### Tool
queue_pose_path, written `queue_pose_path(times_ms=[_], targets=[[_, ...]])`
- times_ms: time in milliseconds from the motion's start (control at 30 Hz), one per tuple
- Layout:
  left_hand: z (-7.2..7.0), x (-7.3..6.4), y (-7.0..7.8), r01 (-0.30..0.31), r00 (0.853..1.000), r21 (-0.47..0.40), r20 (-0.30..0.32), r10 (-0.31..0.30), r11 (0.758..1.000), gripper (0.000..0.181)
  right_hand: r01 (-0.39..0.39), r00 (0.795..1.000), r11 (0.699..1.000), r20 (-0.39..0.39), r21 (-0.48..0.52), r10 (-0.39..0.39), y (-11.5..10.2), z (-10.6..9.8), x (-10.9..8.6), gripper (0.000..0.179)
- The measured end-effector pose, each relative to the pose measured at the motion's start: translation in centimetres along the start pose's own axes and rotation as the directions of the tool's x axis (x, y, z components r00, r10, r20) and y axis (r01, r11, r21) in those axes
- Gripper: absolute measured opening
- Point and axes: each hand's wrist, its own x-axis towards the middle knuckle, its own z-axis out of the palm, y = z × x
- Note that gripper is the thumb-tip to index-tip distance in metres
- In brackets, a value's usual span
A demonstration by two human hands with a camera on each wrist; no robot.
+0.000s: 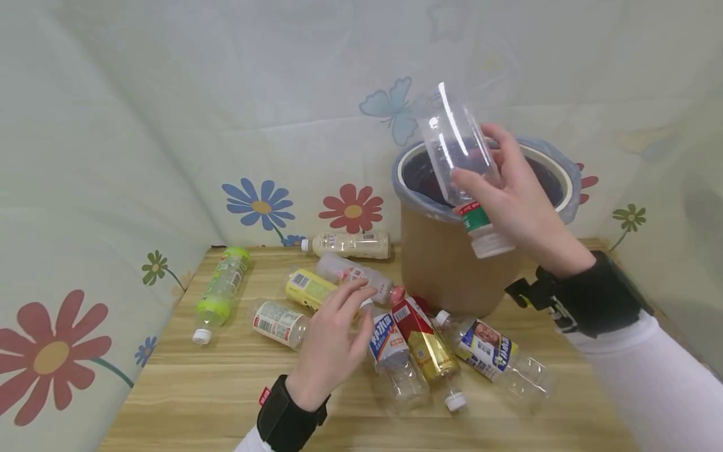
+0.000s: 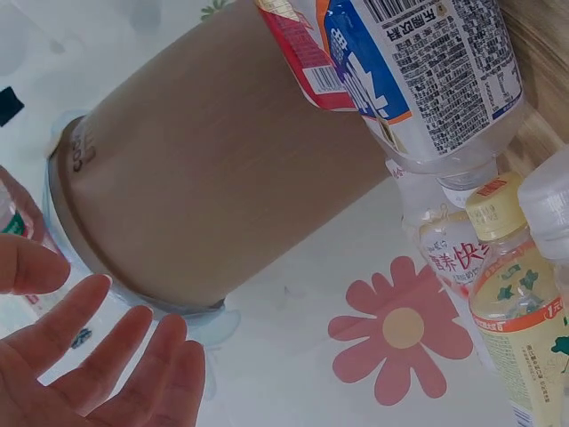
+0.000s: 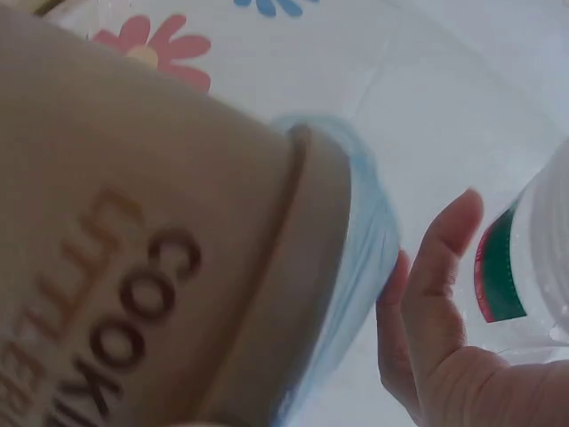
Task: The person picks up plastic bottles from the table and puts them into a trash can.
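My right hand (image 1: 516,194) grips a clear plastic bottle (image 1: 460,147) with a green and red label, its white end tilted down. Hand and bottle are over the brown bin (image 1: 452,263), in front of its opening. In the right wrist view, the bottle's label (image 3: 505,271) shows beside the thumb. Over the plastic bottles on the table hangs my left hand (image 1: 333,345), fingers spread and slightly bent, holding nothing. Closest to it are a blue-and-white-labelled bottle (image 1: 390,342), a clear bottle with a white label (image 1: 279,323) and a yellow-labelled bottle (image 1: 307,287).
A light blue bag lines the bin under a white rim (image 1: 556,166). Also on the wooden table (image 1: 209,389) lie a green bottle (image 1: 223,289), a beige bottle (image 1: 353,245), a pink-capped bottle (image 1: 358,276), a red-and-gold-labelled bottle (image 1: 426,342) and a blue-and-yellow-labelled bottle (image 1: 491,348). Flower-printed sheeting stands behind.
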Motion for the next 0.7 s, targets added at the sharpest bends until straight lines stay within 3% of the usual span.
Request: queue_pose_path(times_ms=[167, 367, 567, 700], targets=[[0.1, -0.1, -0.1, 0.002, 1.0, -0.005, -0.002, -0.002, 1.0, 0.028, -0.11, 0.994, 0.993, 0.008, -0.052, 0.111, 0.0, -2.0, 2.0, 0.072], [0.0, -0.2, -0.2, 0.0, 1.0, -0.001, -0.012, 0.0, 1.0, 0.028, -0.115, 0.993, 0.983, 0.009, -0.144, 0.117, 0.9, -3.1, 3.6, 0.076], [0.2, -0.3, -0.2, -0.005, 1.0, -0.006, -0.022, 0.004, 1.0, 0.028, -0.081, 0.997, 0.924, -0.015, -0.373, 0.081, 2.4, -3.6, 4.0, 0.083], [0.3, -0.5, -0.2, -0.001, 1.0, -0.003, -0.018, 0.001, 1.0, 0.027, -0.087, 0.995, 0.897, 0.002, -0.433, 0.097, 3.1, -3.9, 4.0, 0.087]])
